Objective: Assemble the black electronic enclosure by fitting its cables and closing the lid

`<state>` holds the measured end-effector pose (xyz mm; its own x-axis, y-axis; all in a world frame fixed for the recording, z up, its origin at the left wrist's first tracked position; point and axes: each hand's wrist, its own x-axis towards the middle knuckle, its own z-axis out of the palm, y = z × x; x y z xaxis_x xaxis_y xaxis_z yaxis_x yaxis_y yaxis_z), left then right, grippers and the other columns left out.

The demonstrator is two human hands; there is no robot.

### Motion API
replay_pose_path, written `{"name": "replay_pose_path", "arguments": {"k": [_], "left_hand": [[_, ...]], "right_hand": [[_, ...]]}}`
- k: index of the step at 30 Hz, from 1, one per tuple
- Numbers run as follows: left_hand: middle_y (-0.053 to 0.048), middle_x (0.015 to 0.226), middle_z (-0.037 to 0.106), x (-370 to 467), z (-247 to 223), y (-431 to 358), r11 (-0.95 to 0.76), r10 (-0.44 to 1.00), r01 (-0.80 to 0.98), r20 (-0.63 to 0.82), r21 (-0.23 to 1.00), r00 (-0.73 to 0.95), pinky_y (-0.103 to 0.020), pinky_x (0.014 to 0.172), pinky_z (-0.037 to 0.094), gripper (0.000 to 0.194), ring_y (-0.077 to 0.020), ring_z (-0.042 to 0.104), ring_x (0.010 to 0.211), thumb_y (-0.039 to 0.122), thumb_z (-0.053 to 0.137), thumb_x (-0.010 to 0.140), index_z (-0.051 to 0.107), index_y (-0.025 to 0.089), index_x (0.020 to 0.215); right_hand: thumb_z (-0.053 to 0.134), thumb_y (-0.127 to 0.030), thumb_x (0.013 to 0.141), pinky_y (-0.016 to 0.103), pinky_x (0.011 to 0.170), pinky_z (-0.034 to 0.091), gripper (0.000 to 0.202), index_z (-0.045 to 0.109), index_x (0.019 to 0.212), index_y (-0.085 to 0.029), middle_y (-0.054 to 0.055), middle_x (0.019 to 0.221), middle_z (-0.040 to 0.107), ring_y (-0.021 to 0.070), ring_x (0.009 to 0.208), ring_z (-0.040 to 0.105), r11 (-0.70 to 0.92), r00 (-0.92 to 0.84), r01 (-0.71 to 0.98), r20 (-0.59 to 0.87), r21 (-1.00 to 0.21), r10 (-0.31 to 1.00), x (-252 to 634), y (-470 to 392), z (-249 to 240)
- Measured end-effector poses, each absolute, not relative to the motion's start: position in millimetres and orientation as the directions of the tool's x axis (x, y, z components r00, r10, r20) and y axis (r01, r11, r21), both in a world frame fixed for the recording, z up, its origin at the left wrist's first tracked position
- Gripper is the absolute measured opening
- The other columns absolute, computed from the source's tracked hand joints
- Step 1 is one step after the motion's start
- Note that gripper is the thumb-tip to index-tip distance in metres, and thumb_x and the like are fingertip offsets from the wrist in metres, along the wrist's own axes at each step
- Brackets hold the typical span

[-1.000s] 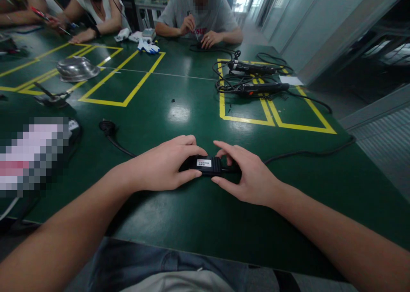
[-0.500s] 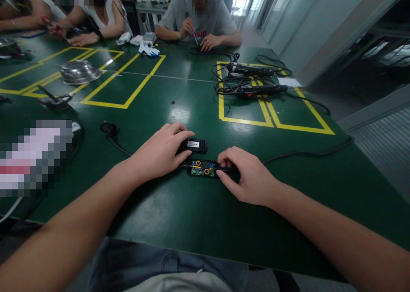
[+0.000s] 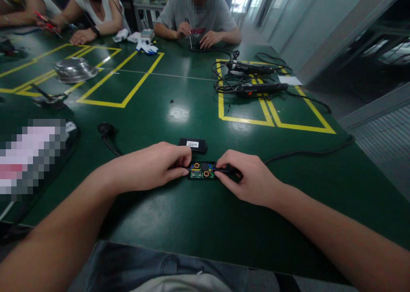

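Note:
An opened black case with a circuit board [image 3: 202, 171] lies on the green table before me, with two copper coils and coloured wires showing. My left hand [image 3: 160, 163] pinches the cable at the case's left end, thumb and index closed; that cable is mostly hidden by the fingers. At the right end my right hand [image 3: 248, 174] grips the black cable [image 3: 229, 169] where it enters the case. Just behind the case rests its ribbed black cover [image 3: 193, 145], bearing a white label, apart from both hands. A black plug [image 3: 105, 130] lies beyond my left wrist.
Corded black power tools [image 3: 256, 78] lie within yellow tape at the back right. A metal bowl [image 3: 75, 69], a blurred-out box [image 3: 28, 155] and gloves [image 3: 147, 47] are on the left side. Across the table a person [image 3: 198, 18] works with a thin tool; others sit at far left.
My left hand has left the ribbed cover and closed on the cable at the case's left end. My right hand stays at the right end. The co-worker's thin tool has moved slightly left.

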<state>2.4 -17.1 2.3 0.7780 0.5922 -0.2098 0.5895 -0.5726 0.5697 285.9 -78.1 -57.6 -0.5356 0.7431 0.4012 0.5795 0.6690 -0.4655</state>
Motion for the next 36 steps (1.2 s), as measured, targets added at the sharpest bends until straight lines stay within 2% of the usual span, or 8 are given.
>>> {"name": "replay_pose_path", "arguments": {"k": [8,14,21,29,33,36], "left_hand": [[0.002,0.083,0.070,2.2,6.7,-17.9,-0.562,0.599,0.573,-0.184,0.596,0.780,-0.028,0.066,0.041,0.013,-0.0158,0.062,0.069,0.031,0.060,0.103,0.062,0.023,0.093],[0.002,0.080,0.070,2.0,10.0,-17.4,-0.557,0.595,0.571,-0.190,0.602,0.781,-0.028,0.065,0.042,0.009,-0.0168,0.064,0.069,0.027,0.058,0.099,0.061,0.024,0.092],[0.001,0.083,0.071,0.3,5.5,-14.6,-0.575,0.587,0.561,-0.177,0.595,0.790,-0.027,0.068,0.044,0.008,-0.0161,0.064,0.070,0.021,0.060,0.096,0.063,0.022,0.089],[0.001,0.089,0.070,-2.4,3.7,-10.0,-0.631,0.560,0.513,-0.116,0.581,0.820,-0.028,0.073,0.046,0.011,-0.0158,0.064,0.077,0.016,0.064,0.093,0.068,0.021,0.085],[-0.007,0.111,0.071,2.6,-6.3,-9.3,-0.717,0.599,0.488,0.083,0.497,0.796,-0.037,0.094,0.053,0.009,-0.0237,0.068,0.102,0.022,0.067,0.094,0.074,0.021,0.090],[-0.013,0.130,0.070,7.7,-18.6,-5.9,-0.725,0.673,0.572,0.221,0.383,0.706,-0.049,0.111,0.053,0.019,-0.0319,0.065,0.123,0.026,0.067,0.098,0.076,0.020,0.114]], "right_hand": [[0.065,-0.020,0.105,0.031,0.068,0.055,0.003,0.065,0.103,-0.023,0.004,0.092,0.076,0.0180,0.076,0.070,0.712,-0.544,0.558,0.459,-0.426,0.702,285.6,-78.3,-56.6],[0.059,-0.015,0.103,0.029,0.062,0.053,0.009,0.063,0.101,-0.023,0.004,0.090,0.072,0.0171,0.072,0.068,0.716,-0.543,0.528,0.467,-0.457,0.698,285.3,-78.3,-53.3],[0.059,-0.013,0.102,0.034,0.072,0.056,0.013,0.060,0.095,-0.024,0.005,0.089,0.071,0.0205,0.079,0.069,0.711,-0.532,0.542,0.472,-0.447,0.703,285.5,-76.1,-54.9],[0.060,-0.012,0.102,0.036,0.072,0.055,0.016,0.057,0.092,-0.024,0.005,0.087,0.071,0.0211,0.078,0.066,0.727,-0.534,0.544,0.495,-0.420,0.685,284.0,-74.8,-58.1],[0.060,-0.013,0.101,0.036,0.072,0.055,0.013,0.057,0.097,-0.025,0.005,0.088,0.072,0.0218,0.079,0.067,0.728,-0.538,0.555,0.494,-0.404,0.683,283.9,-75.3,-57.3],[0.059,-0.013,0.098,0.036,0.072,0.055,0.012,0.057,0.103,-0.024,0.005,0.089,0.070,0.0218,0.078,0.066,0.714,-0.525,0.574,0.489,-0.400,0.696,285.0,-76.6,-55.5]]}}
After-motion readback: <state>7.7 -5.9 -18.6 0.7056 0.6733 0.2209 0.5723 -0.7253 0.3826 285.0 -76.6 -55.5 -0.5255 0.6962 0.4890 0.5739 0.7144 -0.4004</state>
